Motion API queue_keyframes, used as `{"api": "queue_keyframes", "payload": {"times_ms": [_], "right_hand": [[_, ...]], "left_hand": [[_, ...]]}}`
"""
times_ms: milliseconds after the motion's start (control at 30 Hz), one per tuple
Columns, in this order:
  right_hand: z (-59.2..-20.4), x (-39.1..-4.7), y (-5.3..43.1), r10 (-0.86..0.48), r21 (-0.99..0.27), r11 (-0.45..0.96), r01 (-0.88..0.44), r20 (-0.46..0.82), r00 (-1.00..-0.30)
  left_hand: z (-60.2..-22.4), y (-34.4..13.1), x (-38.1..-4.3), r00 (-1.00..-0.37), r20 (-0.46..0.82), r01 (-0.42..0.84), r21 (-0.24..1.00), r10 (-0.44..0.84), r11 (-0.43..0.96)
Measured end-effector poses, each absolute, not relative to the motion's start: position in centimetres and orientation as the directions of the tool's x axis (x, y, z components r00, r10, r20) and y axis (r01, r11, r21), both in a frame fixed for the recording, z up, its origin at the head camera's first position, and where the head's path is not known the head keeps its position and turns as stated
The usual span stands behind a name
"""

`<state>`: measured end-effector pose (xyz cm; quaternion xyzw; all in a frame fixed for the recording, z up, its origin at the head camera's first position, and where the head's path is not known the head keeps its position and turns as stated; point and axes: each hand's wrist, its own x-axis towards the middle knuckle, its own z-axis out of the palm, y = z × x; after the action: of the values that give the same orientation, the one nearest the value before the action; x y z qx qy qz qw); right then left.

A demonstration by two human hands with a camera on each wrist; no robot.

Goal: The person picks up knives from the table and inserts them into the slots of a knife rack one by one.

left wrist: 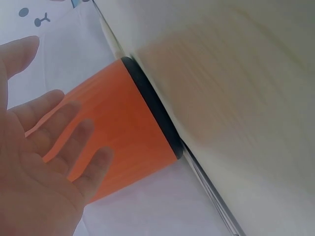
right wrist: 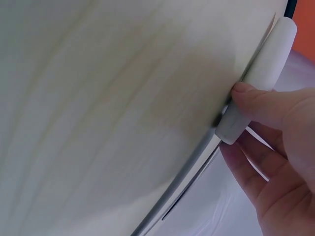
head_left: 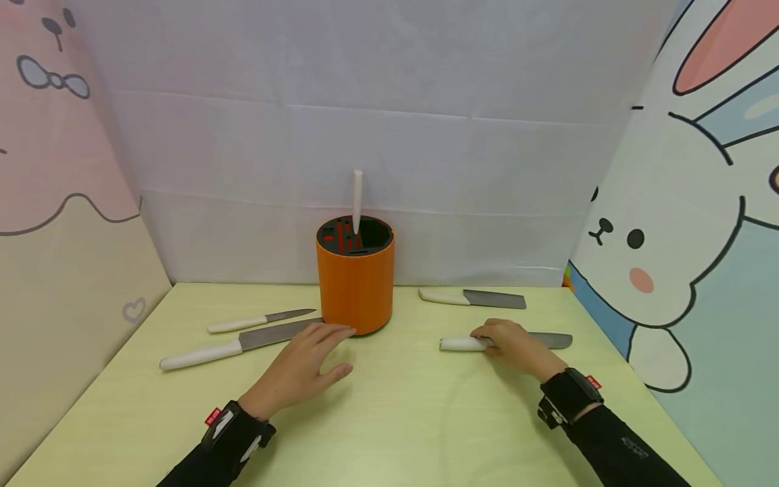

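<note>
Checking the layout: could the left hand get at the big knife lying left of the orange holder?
Probably yes. The left hand lies open beside the orange holder, and the big knife lies flat just left of it, nothing between.

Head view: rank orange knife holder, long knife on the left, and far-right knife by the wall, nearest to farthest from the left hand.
1. Orange knife holder: just ahead of the left hand, at its fingertips.
2. Long knife: to that hand's left, blade tip near the fingers.
3. Far-right knife: beyond the holder, near the back wall.
</note>
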<state>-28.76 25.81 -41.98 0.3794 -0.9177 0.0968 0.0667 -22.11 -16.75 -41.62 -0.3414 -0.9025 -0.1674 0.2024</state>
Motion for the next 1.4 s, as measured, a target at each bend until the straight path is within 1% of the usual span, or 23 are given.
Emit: {"api": "queue_keyframes", "payload": {"times_ms": [267, 433, 600, 767, 1033, 1400], "right_hand": [[-41.6, -27.9, 25.0, -0.697, -0.130, 0.678, -0.724, 0.201, -0.689], [-41.1, -27.5, 24.4, -0.712, -0.115, 0.654, -0.748, 0.239, -0.660], [-40.4, -27.1, 23.5, -0.725, -0.101, 0.632, -0.768, 0.272, -0.633], [-39.7, -26.6, 22.7, -0.722, -0.123, 0.633, -0.764, 0.261, -0.641], [-39.0, -25.9, 21.6, -0.708, -0.139, 0.639, -0.756, 0.277, -0.650], [-37.6, -25.3, 20.0, -0.707, -0.146, 0.616, -0.774, 0.330, -0.625]], "left_hand": [[-41.8, -16.8, -22.1, -0.682, 0.472, 0.687, 0.155, 0.558, 0.710], [-41.7, -16.8, -22.2, -0.685, 0.478, 0.685, 0.164, 0.550, 0.710], [-41.7, -16.8, -22.3, -0.672, 0.500, 0.692, 0.162, 0.546, 0.703], [-41.8, -16.8, -22.3, -0.676, 0.492, 0.690, 0.162, 0.548, 0.706], [-41.7, -16.7, -22.2, -0.708, 0.455, 0.665, 0.173, 0.540, 0.726], [-41.6, -16.6, -22.2, -0.715, 0.451, 0.659, 0.184, 0.533, 0.729]]}}
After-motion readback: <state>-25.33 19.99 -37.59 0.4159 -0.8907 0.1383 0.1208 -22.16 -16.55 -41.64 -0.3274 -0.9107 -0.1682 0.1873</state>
